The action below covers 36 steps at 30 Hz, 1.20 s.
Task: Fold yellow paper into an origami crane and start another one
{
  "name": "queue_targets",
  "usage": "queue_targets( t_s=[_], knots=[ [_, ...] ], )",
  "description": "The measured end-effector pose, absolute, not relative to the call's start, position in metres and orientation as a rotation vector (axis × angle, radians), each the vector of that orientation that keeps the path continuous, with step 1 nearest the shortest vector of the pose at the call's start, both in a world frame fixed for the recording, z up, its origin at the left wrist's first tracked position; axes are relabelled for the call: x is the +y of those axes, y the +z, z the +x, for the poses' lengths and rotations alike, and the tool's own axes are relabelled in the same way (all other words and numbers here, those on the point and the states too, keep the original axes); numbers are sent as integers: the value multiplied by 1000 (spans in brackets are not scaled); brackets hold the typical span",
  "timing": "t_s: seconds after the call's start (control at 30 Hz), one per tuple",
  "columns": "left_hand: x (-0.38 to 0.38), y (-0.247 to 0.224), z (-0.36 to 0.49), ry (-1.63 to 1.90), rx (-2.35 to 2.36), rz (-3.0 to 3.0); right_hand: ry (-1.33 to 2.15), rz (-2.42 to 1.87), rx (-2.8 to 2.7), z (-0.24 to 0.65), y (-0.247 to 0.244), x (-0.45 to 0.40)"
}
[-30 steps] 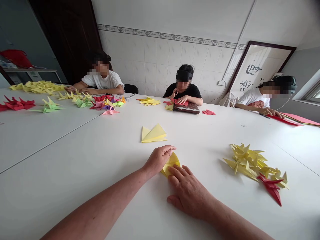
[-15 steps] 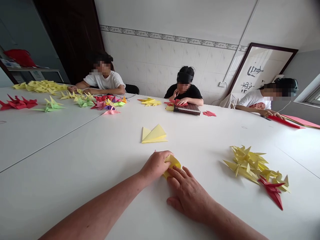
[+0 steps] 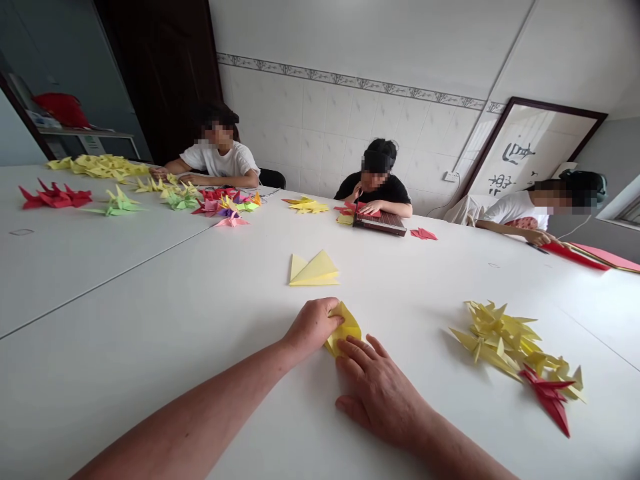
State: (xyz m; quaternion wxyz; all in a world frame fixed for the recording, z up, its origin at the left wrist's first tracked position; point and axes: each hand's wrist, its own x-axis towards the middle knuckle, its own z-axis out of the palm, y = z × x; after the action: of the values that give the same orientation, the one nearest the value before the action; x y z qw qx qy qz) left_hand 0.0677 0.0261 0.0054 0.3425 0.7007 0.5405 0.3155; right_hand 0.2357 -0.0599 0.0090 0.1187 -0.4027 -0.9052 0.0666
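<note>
A folded yellow paper [image 3: 350, 325] lies on the white table [image 3: 200, 300] between my hands. My left hand [image 3: 314, 325] pinches its upper left part, the thumb on top. On its lower right part rest the fingertips of my right hand [image 3: 375, 383], whose fingers are spread and hold nothing. Just beyond them is another folded yellow sheet [image 3: 315, 270], flat on the table and touched by neither hand.
Yellow paper cranes [image 3: 505, 337] and a red crane [image 3: 550, 393] lie at the right. Many coloured cranes [image 3: 225, 203] sit at the back left. Three people sit across the table, one with a paper cutter [image 3: 381, 223], another with red paper [image 3: 575, 255].
The view has shifted slightly, so the scene sits a little further right and lower. More of the yellow paper's upper part shows beside my left thumb.
</note>
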Motion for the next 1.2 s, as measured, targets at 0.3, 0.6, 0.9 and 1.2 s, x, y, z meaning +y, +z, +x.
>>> queue_targets(
  t_s=[0.3, 0.6, 0.9, 1.2],
  knots=[
    [19, 8, 65, 789, 1284, 2189, 133, -1102, -2677, 234, 9, -57],
    [19, 7, 66, 801, 1308, 2238, 124, -1108, -2674, 235, 5, -56],
    [19, 3, 67, 792, 1397, 2209, 88, -1078, -2627, 231, 1, -52],
    [18, 8, 67, 769, 1404, 2231, 90, -1059, -2607, 231, 0, -53]
  ],
)
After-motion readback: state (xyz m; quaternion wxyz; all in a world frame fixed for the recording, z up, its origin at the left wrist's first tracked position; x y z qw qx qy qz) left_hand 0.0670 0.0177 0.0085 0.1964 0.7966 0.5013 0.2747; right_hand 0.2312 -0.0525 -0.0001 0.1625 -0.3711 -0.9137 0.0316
